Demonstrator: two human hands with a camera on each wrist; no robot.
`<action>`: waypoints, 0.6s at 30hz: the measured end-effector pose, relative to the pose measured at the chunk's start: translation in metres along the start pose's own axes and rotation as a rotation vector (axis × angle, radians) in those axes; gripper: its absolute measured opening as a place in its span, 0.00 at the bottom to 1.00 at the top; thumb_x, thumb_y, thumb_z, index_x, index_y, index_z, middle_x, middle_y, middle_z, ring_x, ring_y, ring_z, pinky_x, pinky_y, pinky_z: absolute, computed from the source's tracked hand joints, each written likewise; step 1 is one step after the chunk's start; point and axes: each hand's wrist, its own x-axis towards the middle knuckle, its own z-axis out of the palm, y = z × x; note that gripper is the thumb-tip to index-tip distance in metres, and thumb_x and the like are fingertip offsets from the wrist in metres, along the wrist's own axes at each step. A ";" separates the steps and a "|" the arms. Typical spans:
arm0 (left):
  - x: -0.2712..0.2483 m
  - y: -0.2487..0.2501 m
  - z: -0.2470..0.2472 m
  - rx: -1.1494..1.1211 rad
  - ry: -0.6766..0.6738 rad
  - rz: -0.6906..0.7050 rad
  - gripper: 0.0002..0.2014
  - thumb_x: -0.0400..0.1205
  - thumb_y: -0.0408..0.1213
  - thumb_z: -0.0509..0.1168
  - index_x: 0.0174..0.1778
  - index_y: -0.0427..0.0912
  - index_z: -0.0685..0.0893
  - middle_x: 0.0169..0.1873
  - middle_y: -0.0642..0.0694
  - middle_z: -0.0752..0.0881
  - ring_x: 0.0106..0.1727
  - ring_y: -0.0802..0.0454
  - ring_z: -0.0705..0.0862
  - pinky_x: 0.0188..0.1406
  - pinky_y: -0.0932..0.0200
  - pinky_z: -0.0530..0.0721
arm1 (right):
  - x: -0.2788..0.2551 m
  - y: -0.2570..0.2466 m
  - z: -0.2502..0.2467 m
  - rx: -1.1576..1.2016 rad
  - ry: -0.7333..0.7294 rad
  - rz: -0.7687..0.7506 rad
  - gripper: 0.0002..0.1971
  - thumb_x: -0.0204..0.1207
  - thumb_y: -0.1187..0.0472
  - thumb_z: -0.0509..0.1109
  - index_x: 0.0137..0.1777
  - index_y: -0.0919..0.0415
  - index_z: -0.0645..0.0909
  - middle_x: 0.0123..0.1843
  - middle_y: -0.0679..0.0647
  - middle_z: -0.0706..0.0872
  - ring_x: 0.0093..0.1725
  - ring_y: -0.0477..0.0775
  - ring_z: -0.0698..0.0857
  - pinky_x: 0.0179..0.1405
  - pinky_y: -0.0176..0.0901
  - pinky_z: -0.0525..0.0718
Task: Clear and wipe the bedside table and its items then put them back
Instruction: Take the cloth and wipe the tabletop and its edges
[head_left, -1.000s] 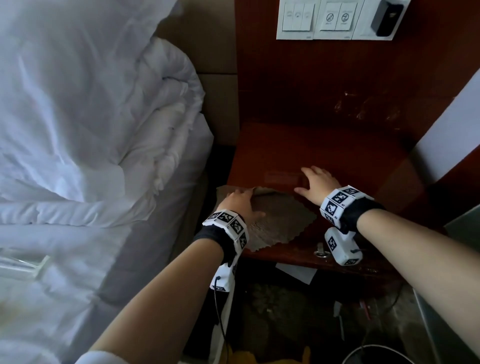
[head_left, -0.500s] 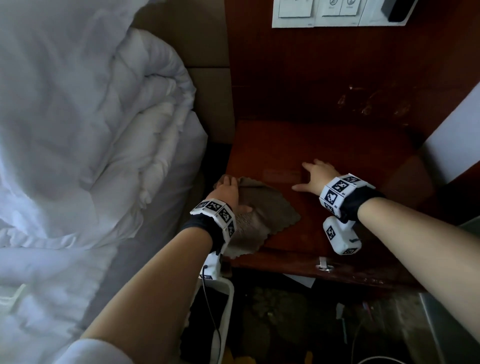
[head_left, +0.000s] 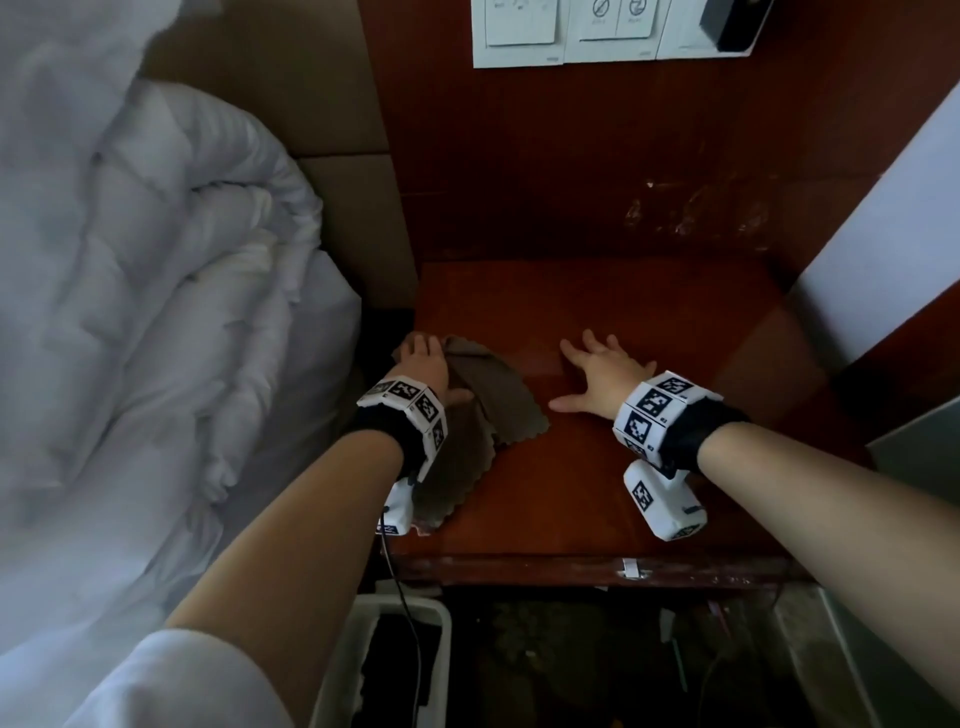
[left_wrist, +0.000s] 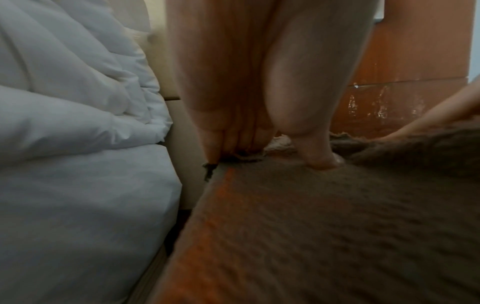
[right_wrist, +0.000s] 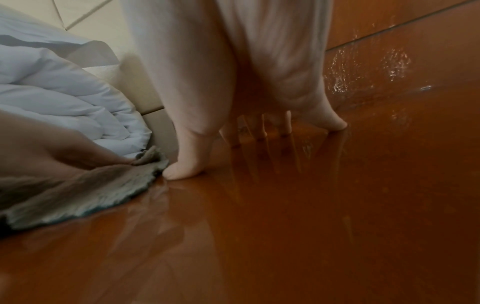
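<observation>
The bedside table (head_left: 623, 467) has a glossy red-brown top with nothing standing on it. A grey-brown cloth (head_left: 493, 400) with scalloped edges lies on its left part. My left hand (head_left: 418, 351) presses down on the cloth at the table's left edge; in the left wrist view its fingers (left_wrist: 233, 144) and thumb bear on the cloth (left_wrist: 337, 226). My right hand (head_left: 589, 361) rests flat on bare wood just right of the cloth, fingers spread and holding nothing. In the right wrist view its fingertips (right_wrist: 259, 135) touch the wood (right_wrist: 311, 205) beside the cloth (right_wrist: 91, 191).
A white duvet (head_left: 156, 312) and mattress lie close on the left. White switch plates (head_left: 597, 31) and a black plug (head_left: 732, 26) are on the wood wall panel behind. A white bin (head_left: 384, 665) with a cable sits under the table's front edge.
My left hand has slid the cloth left and toward the back, bunching it along the table's left edge. My right hand stays flat in about the same spot.
</observation>
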 end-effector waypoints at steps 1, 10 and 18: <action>0.005 0.001 -0.003 0.013 -0.008 -0.002 0.47 0.80 0.55 0.63 0.82 0.32 0.42 0.82 0.34 0.47 0.83 0.35 0.47 0.81 0.42 0.55 | 0.000 0.000 0.000 0.002 0.000 -0.001 0.47 0.71 0.38 0.70 0.83 0.45 0.46 0.86 0.52 0.40 0.84 0.63 0.41 0.73 0.81 0.49; 0.048 0.009 -0.026 0.076 -0.015 -0.024 0.46 0.81 0.57 0.60 0.82 0.32 0.42 0.82 0.33 0.47 0.82 0.34 0.49 0.80 0.41 0.55 | 0.005 0.003 0.003 0.007 -0.009 -0.018 0.46 0.72 0.37 0.68 0.83 0.44 0.44 0.85 0.51 0.39 0.84 0.62 0.39 0.72 0.83 0.48; 0.082 0.010 -0.040 0.069 0.053 -0.010 0.45 0.81 0.57 0.60 0.82 0.32 0.45 0.81 0.32 0.51 0.81 0.33 0.54 0.78 0.41 0.60 | 0.005 0.002 0.001 0.002 -0.023 -0.012 0.45 0.73 0.37 0.66 0.83 0.44 0.42 0.85 0.49 0.36 0.84 0.60 0.37 0.73 0.82 0.47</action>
